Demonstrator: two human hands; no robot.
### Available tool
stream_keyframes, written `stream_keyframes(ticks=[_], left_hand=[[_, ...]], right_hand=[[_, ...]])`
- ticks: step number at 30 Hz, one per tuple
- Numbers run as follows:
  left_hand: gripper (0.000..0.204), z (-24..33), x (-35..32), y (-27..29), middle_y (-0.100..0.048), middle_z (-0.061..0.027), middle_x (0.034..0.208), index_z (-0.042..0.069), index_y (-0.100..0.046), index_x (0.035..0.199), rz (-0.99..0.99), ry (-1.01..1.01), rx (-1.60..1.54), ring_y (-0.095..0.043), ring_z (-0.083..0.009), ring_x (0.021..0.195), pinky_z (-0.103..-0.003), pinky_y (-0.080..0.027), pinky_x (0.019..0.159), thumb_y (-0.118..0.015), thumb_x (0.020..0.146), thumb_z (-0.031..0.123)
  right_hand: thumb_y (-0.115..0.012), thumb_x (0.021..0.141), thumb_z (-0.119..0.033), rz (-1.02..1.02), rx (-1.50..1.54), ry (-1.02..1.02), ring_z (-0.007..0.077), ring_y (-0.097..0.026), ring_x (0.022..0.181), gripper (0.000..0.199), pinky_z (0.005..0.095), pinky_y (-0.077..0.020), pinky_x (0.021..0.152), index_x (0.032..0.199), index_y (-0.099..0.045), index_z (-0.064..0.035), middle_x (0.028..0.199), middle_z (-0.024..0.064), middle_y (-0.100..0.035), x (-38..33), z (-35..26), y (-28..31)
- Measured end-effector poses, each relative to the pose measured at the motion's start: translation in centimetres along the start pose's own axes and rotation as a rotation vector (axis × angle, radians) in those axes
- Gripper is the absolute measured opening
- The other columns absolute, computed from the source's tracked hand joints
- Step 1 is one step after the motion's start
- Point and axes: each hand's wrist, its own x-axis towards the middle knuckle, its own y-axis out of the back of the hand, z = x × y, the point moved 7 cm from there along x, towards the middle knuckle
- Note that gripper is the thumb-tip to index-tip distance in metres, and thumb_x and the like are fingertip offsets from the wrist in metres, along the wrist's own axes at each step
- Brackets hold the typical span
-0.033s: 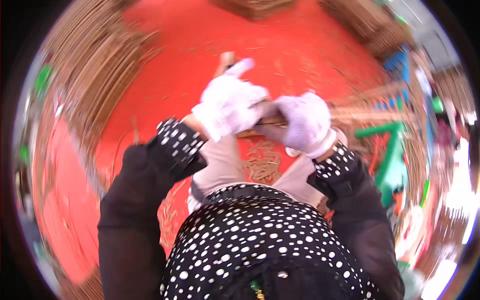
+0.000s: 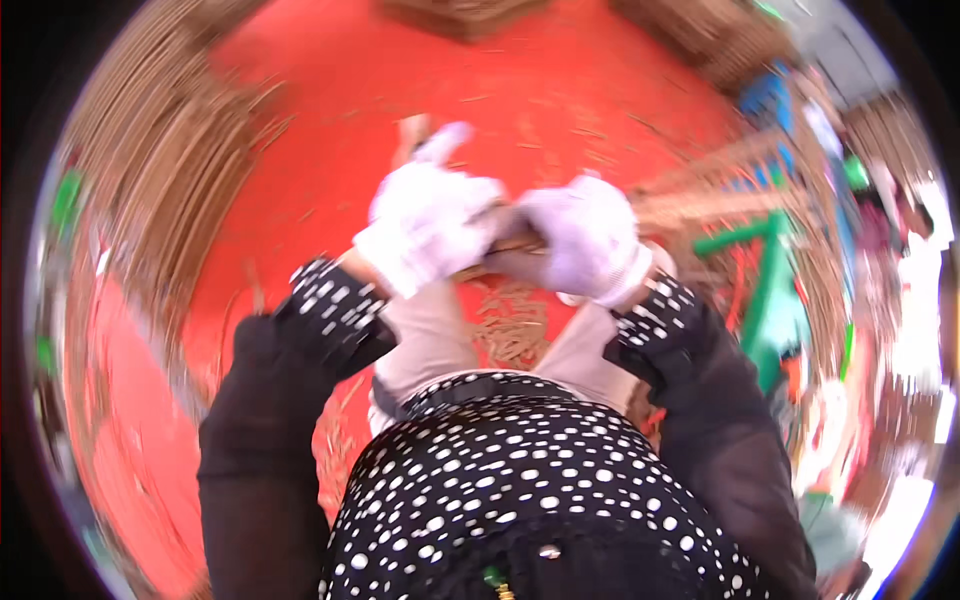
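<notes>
My left hand (image 2: 425,225), in a white knitted glove, is closed in front of my lap. A short light-tan end (image 2: 411,132) sticks out beyond it, beside a raised gloved finger; what it belongs to is hidden. My right hand (image 2: 592,238), in a whitish-lilac glove, has its fingers curled in and nearly meets the left. A thin brown strip (image 2: 518,243) shows between the two hands, held at the stained fingertips. Motion blur hides the exact grip. Below them, between my knees, lies a heap of small brown strips (image 2: 510,325).
Stacked brown slatted pieces (image 2: 175,175) stand at the left, with more stacks (image 2: 705,40) at the far right. A brown lattice piece (image 2: 725,200) and a green frame (image 2: 765,290) are close on my right. Scraps lie about the red floor (image 2: 330,100).
The whole view has shifted, so hands and surroundings appear a little farther left. The hands keep the same pose around the strip.
</notes>
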Motion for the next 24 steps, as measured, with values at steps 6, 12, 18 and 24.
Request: stream_keyframes(ticks=[6,12,18,24], left_hand=[[0.010,-0.2,1.2,-0.7,-0.063,-0.0155,0.087,0.010,-0.067,0.077,-0.055,0.223,-0.272,-0.052,-0.0377,0.107,-0.046,-0.041,0.088,-0.062,0.077,0.018],[0.012,1.6,1.4,-1.3,-0.058,-0.0275,0.101,0.006,-0.065,0.075,-0.110,0.208,-0.335,-0.055,-0.0385,0.102,-0.044,-0.044,0.085,-0.067,0.076,0.018],[0.010,2.2,0.5,-0.3,-0.063,-0.0201,0.089,0.000,-0.062,0.076,-0.010,0.206,-0.348,-0.051,-0.0333,0.111,-0.042,-0.041,0.087,-0.064,0.079,0.009],[0.006,3.7,1.3,0.2,-0.062,-0.0064,0.065,0.007,-0.059,0.075,-0.075,0.121,-0.343,-0.061,-0.0292,0.081,-0.042,-0.040,0.091,-0.065,0.075,0.008]], right_hand=[[-0.059,0.069,-0.054,-0.193,-0.057,-0.025,0.0279,-0.062,0.072,0.043,0.0406,-0.0456,0.069,0.078,-0.061,-0.0117,0.075,0.0078,-0.064,-1.2,1.8,0.9],[-0.071,0.067,-0.028,0.708,-0.259,-0.541,0.0294,-0.060,0.084,0.033,0.0390,-0.0477,0.075,0.092,-0.063,-0.0079,0.089,0.0099,-0.063,-16.5,7.1,11.7],[-0.068,0.071,-0.037,0.693,-0.515,-1.494,0.0265,-0.059,0.098,0.059,0.0355,-0.0439,0.087,0.117,-0.051,-0.0037,0.106,0.0131,-0.061,-42.7,13.3,14.3],[-0.080,0.059,-0.039,0.587,-0.271,-2.022,0.0293,-0.051,0.110,0.090,0.0329,-0.0409,0.092,0.126,-0.037,0.0018,0.122,0.0186,-0.049,-54.1,17.3,14.3]])
